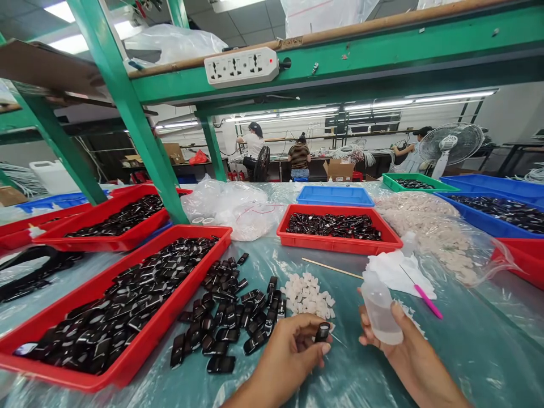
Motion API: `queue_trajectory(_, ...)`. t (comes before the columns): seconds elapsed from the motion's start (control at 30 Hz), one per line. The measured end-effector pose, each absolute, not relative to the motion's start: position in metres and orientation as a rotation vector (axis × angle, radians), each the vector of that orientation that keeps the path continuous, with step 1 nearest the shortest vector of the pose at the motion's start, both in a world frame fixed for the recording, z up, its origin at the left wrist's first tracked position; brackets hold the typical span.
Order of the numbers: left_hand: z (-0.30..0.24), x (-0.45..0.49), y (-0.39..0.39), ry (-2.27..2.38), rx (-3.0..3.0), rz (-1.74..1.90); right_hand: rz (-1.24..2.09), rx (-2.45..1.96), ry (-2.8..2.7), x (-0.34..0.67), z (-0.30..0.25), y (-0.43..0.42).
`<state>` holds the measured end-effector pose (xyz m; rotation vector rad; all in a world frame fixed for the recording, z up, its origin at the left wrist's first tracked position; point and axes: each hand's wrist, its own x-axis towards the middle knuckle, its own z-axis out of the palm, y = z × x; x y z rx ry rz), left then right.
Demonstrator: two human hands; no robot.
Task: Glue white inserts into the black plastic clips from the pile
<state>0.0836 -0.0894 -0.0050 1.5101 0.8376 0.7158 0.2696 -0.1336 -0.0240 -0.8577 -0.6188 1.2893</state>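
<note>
Between the thumb and fingers of my left hand (293, 354) is a small black plastic casing (322, 332), its open end facing up. My right hand (402, 348) is closed around a translucent squeeze bottle (380, 311) with clear liquid in it. The bottle leans, with its base toward me; its tip cannot be made out clearly. Just beyond my left hand lies a heap of small white pieces (308, 294). Loose black casings (229, 317) are spread to the left of that heap.
A red tray (123, 374) full of black casings stands at left, another red tray (340, 243) farther back. A wooden stick (331, 267), a white cloth (393, 272) and a pink-handled pick (428, 301) lie beyond my right hand. A green shelf post (127, 113) rises at left.
</note>
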Motion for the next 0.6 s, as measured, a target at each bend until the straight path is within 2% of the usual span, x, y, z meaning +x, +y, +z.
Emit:
queue_trajectory(0.3,-0.01,0.085,-0.089,0.85,1.406,0.697,1.414,-0.584,-0.369,0.266,-0.021,-0.135)
queue_trajectory(0.6,-0.005,0.084,-0.094,1.046,1.623,0.67,1.292,-0.813,-0.287,0.257,-0.021,-0.136)
